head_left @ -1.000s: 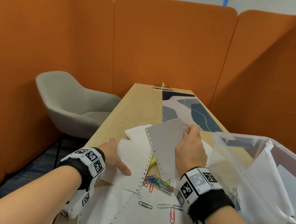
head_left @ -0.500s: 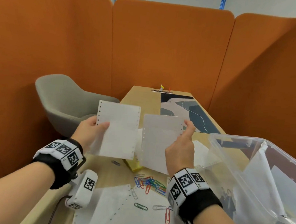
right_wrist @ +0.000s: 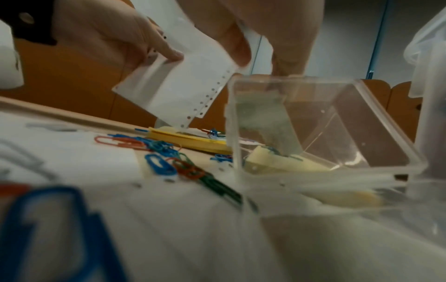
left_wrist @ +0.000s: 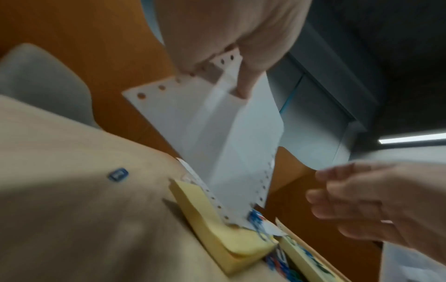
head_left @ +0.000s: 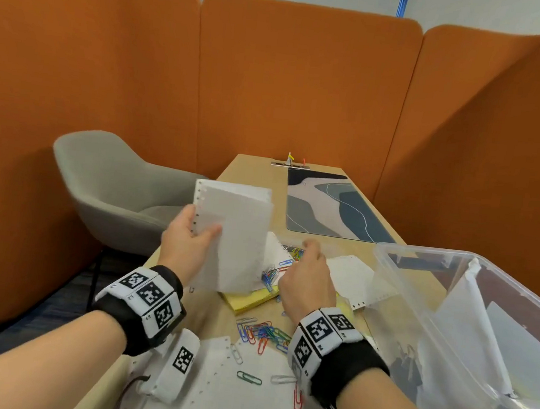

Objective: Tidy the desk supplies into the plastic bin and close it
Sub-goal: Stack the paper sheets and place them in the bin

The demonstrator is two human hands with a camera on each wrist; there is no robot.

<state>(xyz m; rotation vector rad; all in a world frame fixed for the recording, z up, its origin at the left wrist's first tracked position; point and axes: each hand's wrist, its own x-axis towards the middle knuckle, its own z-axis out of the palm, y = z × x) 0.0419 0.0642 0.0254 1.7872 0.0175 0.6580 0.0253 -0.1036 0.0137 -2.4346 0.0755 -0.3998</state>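
My left hand holds a small stack of white hole-punched sheets upright above the desk, thumb on the front and fingers behind; the left wrist view shows the pinch at the sheets' punched edge. My right hand hovers low over the desk, fingers relaxed and holding nothing. Under the sheets lies a yellow sticky-note pad. Coloured paper clips are scattered near my right wrist. The clear plastic bin stands open at the right with white papers inside.
More punched sheets lie flat on the desk and at the front edge. A small clear box stands by my right hand. A patterned mat lies further back, a grey chair stands left, orange partitions surround the desk.
Half a second ago each hand held one sheet. Now both sheets are together in my left hand, and my right hand has let go and dropped toward the desk.
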